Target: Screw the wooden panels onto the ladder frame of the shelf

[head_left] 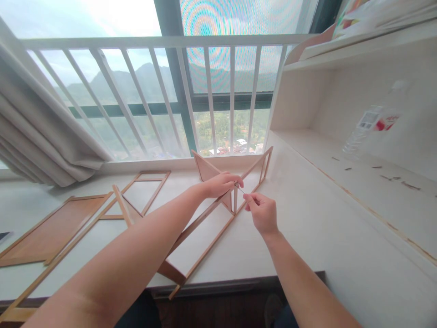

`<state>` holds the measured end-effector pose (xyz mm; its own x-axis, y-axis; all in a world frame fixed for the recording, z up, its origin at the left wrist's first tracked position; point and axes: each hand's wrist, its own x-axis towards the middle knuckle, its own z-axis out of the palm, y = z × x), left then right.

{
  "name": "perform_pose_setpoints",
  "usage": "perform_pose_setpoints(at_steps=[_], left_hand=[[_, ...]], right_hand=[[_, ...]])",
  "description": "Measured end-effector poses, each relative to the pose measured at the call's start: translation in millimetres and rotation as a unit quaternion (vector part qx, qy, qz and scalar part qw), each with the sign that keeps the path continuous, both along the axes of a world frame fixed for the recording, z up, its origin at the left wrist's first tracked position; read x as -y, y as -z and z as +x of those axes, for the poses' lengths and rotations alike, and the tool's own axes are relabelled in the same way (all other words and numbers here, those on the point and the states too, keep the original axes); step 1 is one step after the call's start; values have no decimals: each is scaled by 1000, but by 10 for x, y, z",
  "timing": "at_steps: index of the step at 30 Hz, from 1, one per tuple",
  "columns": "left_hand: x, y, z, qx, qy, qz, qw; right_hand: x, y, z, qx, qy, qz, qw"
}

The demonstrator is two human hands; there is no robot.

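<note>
A light-brown wooden frame (211,249) with crossbars and small panels stands on edge on the white surface in front of me. My left hand (223,184) is closed over its upper rail near a joint, fingertips by the crossbar. From the right comes my right hand (262,212), pinching a thin metal rod (241,188) between thumb and fingers. The rod's far end meets the rail beside my left fingertips; its tip is too small to make out.
To the left lie another wooden frame (150,179) and a brown panel (64,221). On the right shelf stands a clear plastic bottle (367,125), with several small dark pieces (396,178) nearby. White railing (232,100) and a grey curtain (44,123) border the window.
</note>
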<state>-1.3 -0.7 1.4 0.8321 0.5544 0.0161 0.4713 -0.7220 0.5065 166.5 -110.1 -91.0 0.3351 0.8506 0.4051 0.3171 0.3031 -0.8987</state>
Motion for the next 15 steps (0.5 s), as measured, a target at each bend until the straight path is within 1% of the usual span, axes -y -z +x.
perform_pose_setpoints(at_steps=[10,12,15], left_hand=[[-10,11,1,7,1,-3,1000],[-9,10,4,6,1,-3,1000],[-4,9,4,4,2,-2,1000]], right_hand=[[-13,-9,-18,-61,-20,-27,998],[-17,-21,-26,-88,-34,-29,995],[-31,-41,-38,-157,-75,-38,984]])
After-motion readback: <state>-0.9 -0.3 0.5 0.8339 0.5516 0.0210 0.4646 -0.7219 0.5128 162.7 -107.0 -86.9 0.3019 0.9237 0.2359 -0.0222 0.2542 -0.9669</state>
